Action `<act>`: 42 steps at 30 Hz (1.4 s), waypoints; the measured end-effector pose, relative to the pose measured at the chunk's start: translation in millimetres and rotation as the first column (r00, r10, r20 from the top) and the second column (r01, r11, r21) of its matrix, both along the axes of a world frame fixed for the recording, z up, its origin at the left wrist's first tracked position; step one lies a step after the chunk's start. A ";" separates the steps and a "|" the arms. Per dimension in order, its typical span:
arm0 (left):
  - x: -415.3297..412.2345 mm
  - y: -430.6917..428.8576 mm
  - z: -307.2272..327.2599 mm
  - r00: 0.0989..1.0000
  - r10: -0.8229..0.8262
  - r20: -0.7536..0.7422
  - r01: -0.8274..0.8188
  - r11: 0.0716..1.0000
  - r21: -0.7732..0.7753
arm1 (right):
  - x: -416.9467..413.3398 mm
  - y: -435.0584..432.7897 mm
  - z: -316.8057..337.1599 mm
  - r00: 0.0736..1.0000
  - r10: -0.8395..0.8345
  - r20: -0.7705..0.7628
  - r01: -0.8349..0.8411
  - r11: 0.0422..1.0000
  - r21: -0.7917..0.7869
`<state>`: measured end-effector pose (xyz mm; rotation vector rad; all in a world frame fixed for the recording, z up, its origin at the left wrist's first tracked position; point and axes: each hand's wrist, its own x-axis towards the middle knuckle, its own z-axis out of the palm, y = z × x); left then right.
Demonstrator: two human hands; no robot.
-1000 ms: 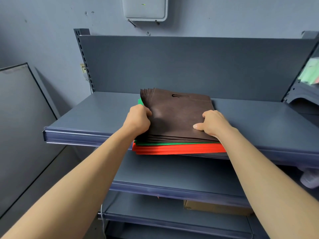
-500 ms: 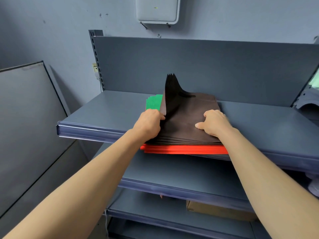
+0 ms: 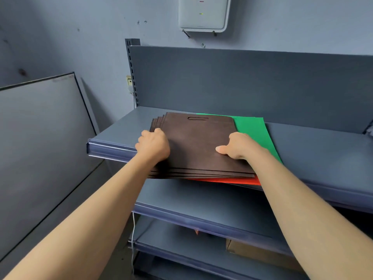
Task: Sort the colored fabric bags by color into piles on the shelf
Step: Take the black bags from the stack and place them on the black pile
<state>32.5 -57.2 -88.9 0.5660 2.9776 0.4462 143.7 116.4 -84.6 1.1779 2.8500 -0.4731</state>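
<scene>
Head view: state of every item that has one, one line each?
brown bags: top of stack, offset left of the green, left edges fanned, held by both hands
green bags: flat beneath brown, right strip exposed
red bags: bottom, front edge showing at the shelf lip
left hand: grip curled round brown bags' left edge
right hand: thumb on top, fingers curled at their right edge
wall box: green light on

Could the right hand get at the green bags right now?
Probably yes: a strip of the green bags lies bare beside the right hand, though that hand grips the brown bags.
</scene>
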 end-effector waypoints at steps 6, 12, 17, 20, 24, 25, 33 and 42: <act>-12.8 0.9 -4.1 0.996 -0.090 -0.023 0.092 0.983 0.157 | -7.6 -2.2 4.7 0.999 -0.036 -0.024 0.036 0.999 0.004; -6.9 -4.6 -1.8 0.958 -0.210 -0.194 0.245 0.953 0.179 | -11.4 -4.5 3.5 0.984 -0.037 -0.176 0.042 0.999 0.024; 8.3 -21.9 6.9 0.931 -0.182 -0.316 0.272 0.924 0.268 | -5.9 -21.4 9.9 0.924 0.060 -0.378 -0.037 0.997 0.069; 27.2 -41.2 14.4 0.917 -0.119 -0.380 0.248 0.918 0.311 | -0.1 -36.1 15.7 0.881 0.152 -0.449 -0.085 0.983 0.165; 64.4 -80.6 19.4 0.925 0.018 -0.380 0.108 0.945 0.307 | 5.6 -78.0 19.9 0.806 0.293 -0.515 -0.198 0.952 0.233; 72.7 -92.2 19.9 0.925 0.057 -0.375 0.064 0.951 0.303 | 6.1 -90.4 19.8 0.789 0.322 -0.523 -0.229 0.944 0.236; 124.2 -209.4 24.0 0.869 0.363 -0.338 -0.271 0.918 0.289 | 11.0 -207.5 21.6 0.685 0.533 -0.497 -0.507 0.838 0.201; 190.9 -371.4 31.9 0.697 0.615 -0.369 -0.503 0.786 0.360 | 25.7 -378.2 39.0 0.452 0.714 -0.535 -0.729 0.641 0.240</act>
